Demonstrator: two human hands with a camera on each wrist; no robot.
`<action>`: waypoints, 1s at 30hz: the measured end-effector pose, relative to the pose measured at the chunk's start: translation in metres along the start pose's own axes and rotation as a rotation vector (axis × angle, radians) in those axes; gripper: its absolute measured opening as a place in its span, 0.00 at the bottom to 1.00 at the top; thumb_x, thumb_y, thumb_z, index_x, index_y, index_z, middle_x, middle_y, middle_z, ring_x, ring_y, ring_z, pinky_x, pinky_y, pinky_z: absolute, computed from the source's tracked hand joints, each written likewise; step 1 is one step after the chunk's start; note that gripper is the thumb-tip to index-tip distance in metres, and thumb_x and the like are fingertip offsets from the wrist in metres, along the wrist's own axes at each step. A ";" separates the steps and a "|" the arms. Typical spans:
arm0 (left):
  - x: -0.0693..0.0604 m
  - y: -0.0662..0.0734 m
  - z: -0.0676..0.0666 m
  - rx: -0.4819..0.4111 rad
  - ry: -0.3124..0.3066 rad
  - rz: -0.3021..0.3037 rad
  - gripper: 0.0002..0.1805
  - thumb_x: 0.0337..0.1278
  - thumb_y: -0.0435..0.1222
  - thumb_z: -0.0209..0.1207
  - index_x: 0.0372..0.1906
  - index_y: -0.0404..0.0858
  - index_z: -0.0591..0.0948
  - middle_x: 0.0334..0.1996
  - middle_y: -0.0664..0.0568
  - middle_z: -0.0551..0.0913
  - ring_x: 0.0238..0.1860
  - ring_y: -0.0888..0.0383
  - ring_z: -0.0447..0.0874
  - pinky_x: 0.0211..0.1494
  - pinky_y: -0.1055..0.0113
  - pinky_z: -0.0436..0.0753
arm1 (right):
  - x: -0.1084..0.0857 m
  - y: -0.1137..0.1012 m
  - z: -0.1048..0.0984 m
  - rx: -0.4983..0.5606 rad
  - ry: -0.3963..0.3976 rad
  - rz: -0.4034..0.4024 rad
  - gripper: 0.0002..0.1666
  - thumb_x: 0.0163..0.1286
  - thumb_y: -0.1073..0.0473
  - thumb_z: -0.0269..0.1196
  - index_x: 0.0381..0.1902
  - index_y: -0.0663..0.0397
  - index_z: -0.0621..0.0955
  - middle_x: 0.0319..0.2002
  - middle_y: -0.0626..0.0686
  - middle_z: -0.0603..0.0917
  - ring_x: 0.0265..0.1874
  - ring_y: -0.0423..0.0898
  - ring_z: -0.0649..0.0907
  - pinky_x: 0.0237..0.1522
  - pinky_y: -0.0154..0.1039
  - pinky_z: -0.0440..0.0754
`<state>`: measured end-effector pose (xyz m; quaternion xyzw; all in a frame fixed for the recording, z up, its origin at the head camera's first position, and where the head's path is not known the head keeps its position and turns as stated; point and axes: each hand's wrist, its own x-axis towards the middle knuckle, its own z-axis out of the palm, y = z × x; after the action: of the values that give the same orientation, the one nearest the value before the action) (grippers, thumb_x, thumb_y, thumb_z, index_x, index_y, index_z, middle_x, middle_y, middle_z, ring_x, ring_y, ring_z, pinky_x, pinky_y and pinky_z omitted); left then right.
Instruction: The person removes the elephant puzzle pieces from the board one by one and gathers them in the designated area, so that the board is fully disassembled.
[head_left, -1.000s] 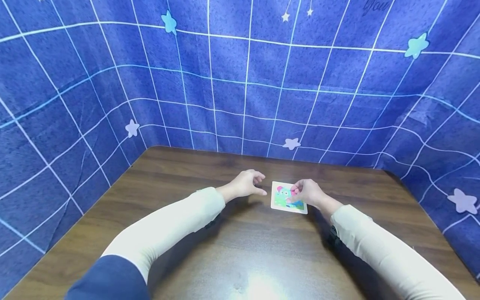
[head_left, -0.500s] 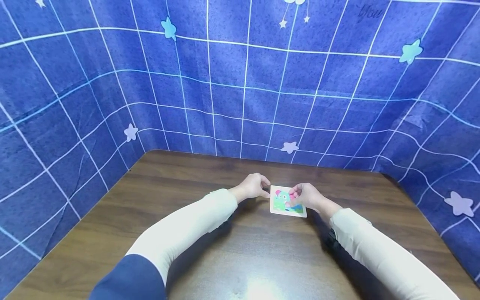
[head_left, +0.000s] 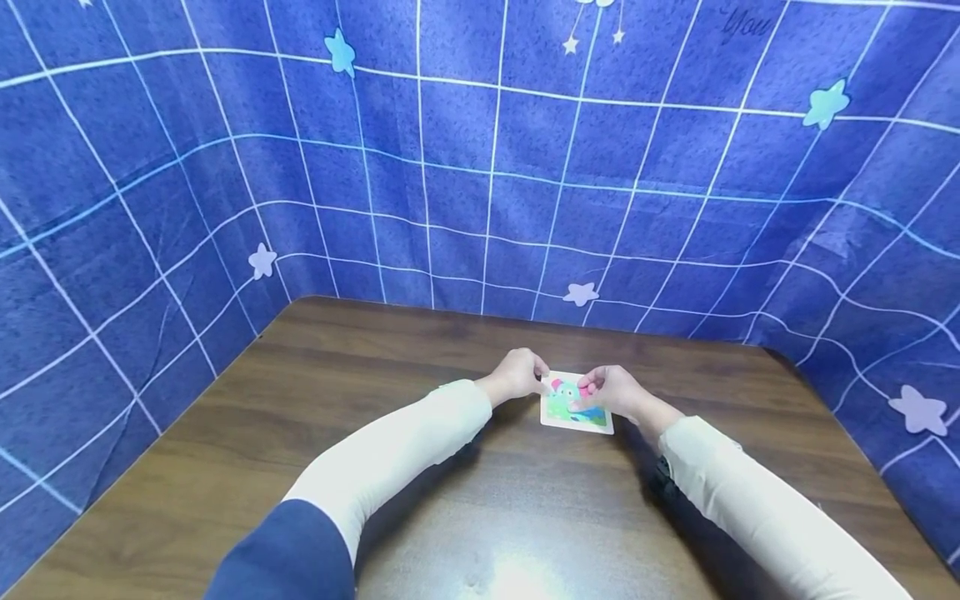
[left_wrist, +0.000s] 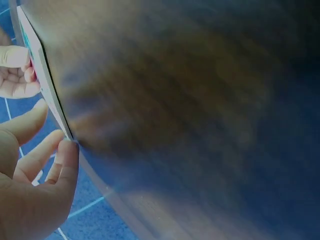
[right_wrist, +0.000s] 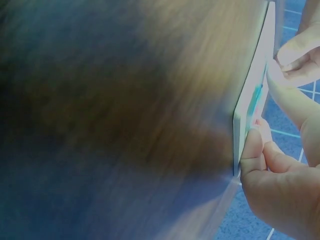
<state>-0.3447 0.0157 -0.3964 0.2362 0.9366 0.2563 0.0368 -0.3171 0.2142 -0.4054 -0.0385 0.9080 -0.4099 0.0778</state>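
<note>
Left hand (head_left: 520, 374): thumb and fingers parted and bent, fingertips touching the far left corner of a square picture board (head_left: 558, 411); whether they grip it firmly cannot be told. Right hand (head_left: 619, 392): fingers curled, thumb and fingertips pinching a pink piece (head_left: 588, 389) at the right half of the picture; whether that piece sits in the board or just above it is not discernible. The board lies flat on the brown wooden desk (head_left: 375, 333), right of centre and towards the far edge, its face showing a green cartoon animal. Obstruction: the right hand covers much of the board's right side, the left fingertips the far left corner. A white sleeve (head_left: 405, 442) covers the left forearm, dark blue cloth (head_left: 288, 554) above it. A blue curtain (head_left: 450, 183) with pale grid lines and stars hangs behind the desk. Glare marks the near surface.
</note>
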 end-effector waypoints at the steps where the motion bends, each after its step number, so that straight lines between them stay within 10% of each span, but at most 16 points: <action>1: 0.000 0.000 0.001 0.003 0.004 -0.005 0.17 0.52 0.37 0.69 0.47 0.35 0.85 0.46 0.47 0.87 0.53 0.52 0.80 0.63 0.64 0.77 | 0.000 0.001 0.000 0.000 0.001 0.002 0.25 0.47 0.63 0.78 0.42 0.67 0.81 0.30 0.52 0.78 0.32 0.43 0.75 0.35 0.30 0.74; 30: 0.004 0.005 0.012 0.060 0.060 -0.041 0.16 0.50 0.35 0.70 0.44 0.34 0.85 0.45 0.47 0.84 0.51 0.52 0.79 0.61 0.65 0.79 | 0.000 -0.010 0.003 -0.219 0.009 -0.019 0.26 0.45 0.57 0.79 0.38 0.64 0.80 0.29 0.52 0.79 0.31 0.46 0.75 0.33 0.33 0.74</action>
<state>-0.3437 0.0272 -0.4040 0.2101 0.9491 0.2345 0.0067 -0.3167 0.2057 -0.4000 -0.0538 0.9473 -0.3091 0.0650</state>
